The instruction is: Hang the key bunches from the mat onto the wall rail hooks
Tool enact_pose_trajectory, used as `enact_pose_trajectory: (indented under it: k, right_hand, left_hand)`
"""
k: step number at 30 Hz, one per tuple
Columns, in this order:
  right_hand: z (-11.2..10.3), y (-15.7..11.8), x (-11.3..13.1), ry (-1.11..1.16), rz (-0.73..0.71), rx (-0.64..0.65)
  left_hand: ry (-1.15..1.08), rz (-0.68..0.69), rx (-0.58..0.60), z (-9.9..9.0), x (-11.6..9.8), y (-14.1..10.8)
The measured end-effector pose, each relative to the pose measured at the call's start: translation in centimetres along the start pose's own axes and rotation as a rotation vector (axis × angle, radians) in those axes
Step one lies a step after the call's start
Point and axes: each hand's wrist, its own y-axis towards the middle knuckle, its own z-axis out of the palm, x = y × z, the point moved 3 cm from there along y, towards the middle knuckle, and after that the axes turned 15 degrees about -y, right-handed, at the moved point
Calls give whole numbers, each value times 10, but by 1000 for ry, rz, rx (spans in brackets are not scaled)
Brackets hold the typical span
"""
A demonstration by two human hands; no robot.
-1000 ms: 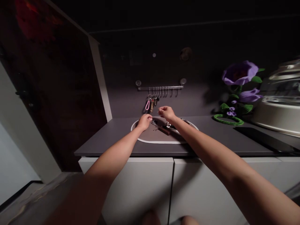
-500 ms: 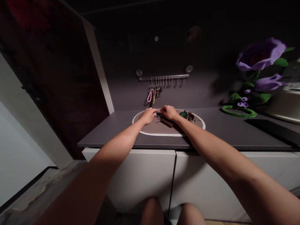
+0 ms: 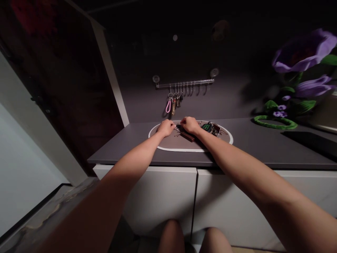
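My left hand [image 3: 166, 128] is over the left part of an oval mat [image 3: 175, 144] with a white rim, its fingers closed in a pinch. Close by on the right, my right hand [image 3: 190, 125] has its fingers curled together above the same mat. In the narrow gap between them is a small dark and silvery cluster [image 3: 178, 127], perhaps keys, which both sets of fingertips meet. Just below my right hand lies a reddish-brown bar-shaped piece [image 3: 187, 136]. Beyond my right wrist sits a dark round item with green markings [image 3: 207, 127], among other small things.
A clear rail [image 3: 185, 84] with hooks is fixed to the dark wall; several keys and a pink loop [image 3: 168, 105] hang on its left side. Purple artificial flowers [image 3: 302, 56] with a green ring base [image 3: 275, 122] stand right. White cabinet doors [image 3: 160, 196] are below the counter.
The view has shifted slightly, so the flowers appear further right. Both hands stay close together over the mat, with the left fingertips slightly further from the right hand.
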Motion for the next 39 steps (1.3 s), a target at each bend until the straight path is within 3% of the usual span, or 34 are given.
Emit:
enact_pose_trajectory:
  k: [12,19,23,33,39]
  right_hand:
    - [-2,0,1,-23,1,23]
    - [-4,-1,5,-68,-61,59]
    - [-6,-2,6,-73,-68,73]
    - [-15,-7,12,-44,-76,34]
    - [-21,-10,13,191,-54,-44]
  left_hand:
    - [56,54,23,-4,-5,-3]
    - [-30,79,-26,-8,-6,-4]
    - [-237,43,-103,-9,-4,-4]
    - [-1031,-233,-201,-4,-3,-2]
    - [-1252,-252,-180,-4,-5,-3]
